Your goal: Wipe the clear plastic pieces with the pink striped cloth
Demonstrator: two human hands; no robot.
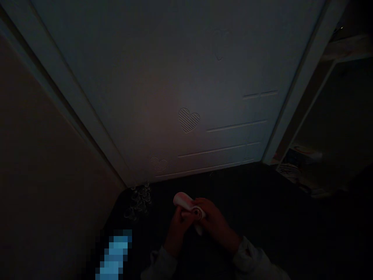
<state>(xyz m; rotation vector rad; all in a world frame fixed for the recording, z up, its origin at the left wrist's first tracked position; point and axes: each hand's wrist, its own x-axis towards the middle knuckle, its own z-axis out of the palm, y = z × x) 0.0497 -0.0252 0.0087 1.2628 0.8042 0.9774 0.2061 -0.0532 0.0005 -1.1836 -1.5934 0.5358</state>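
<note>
In dim light, a pale, tube-like object (183, 200) with a rounded end is held low in the middle of the view. A round, ringed opening with a dark centre faces me between the hands; the object's kind is unclear. My left hand (177, 229) is closed on its near left side. From the right, my right hand (214, 219) wraps round it, its fingers over the top. A small pale part shows below the hands. Fingers and shadow hide much of the object.
A dark surface (233, 186) lies beneath the hands, against a white panel (145, 97) with embossed hearts and lines. Several clear glasses (140, 202) stand at the left. A pixelated bright blue patch (115, 254) shows lower left. Shelves with blurred items (303, 155) are on the right.
</note>
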